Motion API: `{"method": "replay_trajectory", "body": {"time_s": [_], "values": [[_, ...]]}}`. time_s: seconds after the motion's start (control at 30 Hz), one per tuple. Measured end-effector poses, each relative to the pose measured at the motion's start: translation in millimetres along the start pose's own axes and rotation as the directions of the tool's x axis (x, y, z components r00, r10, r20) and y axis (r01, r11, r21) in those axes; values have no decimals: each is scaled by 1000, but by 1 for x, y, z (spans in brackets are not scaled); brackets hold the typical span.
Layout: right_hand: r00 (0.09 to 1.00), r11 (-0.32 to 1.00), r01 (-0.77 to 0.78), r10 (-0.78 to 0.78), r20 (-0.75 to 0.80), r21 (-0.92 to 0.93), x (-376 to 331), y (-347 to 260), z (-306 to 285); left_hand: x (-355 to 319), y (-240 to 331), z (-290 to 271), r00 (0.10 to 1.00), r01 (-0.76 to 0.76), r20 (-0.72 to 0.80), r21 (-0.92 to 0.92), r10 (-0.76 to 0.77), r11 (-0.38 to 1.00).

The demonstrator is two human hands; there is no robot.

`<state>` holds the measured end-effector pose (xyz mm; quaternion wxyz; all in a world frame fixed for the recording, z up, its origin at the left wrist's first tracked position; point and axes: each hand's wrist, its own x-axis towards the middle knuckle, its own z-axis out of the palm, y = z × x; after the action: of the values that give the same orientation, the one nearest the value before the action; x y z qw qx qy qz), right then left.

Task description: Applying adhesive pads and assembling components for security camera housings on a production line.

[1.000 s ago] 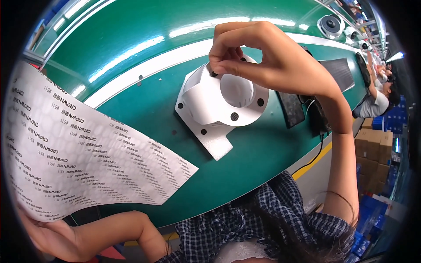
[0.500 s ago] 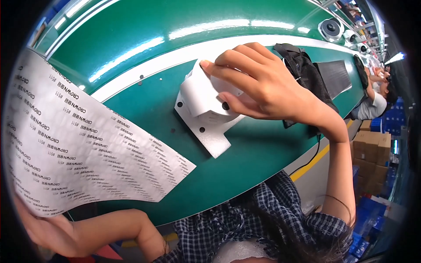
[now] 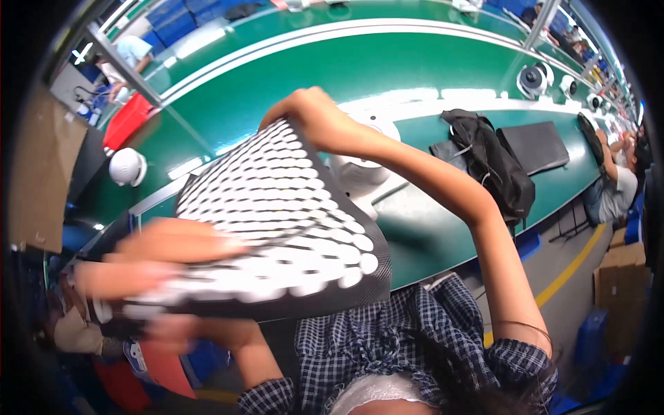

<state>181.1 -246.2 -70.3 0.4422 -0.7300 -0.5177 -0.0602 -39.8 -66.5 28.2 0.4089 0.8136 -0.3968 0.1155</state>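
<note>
Green conveyor bench [image 3: 290, 90]; cardboard boxes [image 3: 622, 277] right of it. Both hands, left hand [image 3: 159, 266] and right hand [image 3: 308, 114], pinch a dark sheet of white round stickers [image 3: 290, 228], replacing the earlier printed paper; white part [image 3: 360, 169] now released.

The printed paper sheet that the left hand [image 3: 149, 259] held up at nine o'clock is gone; a dark sheet of white oval labels [image 3: 277, 228] now fills that spot. The right hand [image 3: 308, 114] has left the white housing [image 3: 360, 169] and pinches the sheet's twelve o'clock corner, though blur hides the left grip.
</note>
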Motion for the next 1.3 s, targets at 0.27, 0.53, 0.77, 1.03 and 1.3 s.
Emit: {"method": "replay_trajectory", "body": {"time_s": [0.27, 0.53, 0.77, 1.03, 1.3], "values": [[656, 707, 531, -692, -302, -466, -34, -50, -41, -62, -61, 120, 531, 65, -794, -310, -296, 948], [619, 486, 730, -769, 162, -481, -77, -52, -49, -3, -47, 114, 389, -11, -717, -631, -578, 776], [641, 667, 519, -718, -273, -535, -31, -78, -79, 28, -24, 4, 741, 369, -621, 57, -256, 928], [924, 946, 218, -122, 363, -239, 32, -96, -70, 81, -55, -21, 811, 500, 136, 345, -569, 794], [698, 22, -598, 507, 506, 801, -85, -41, 4, -40, -99, 58, 655, 555, -587, -53, -475, 830]]}}
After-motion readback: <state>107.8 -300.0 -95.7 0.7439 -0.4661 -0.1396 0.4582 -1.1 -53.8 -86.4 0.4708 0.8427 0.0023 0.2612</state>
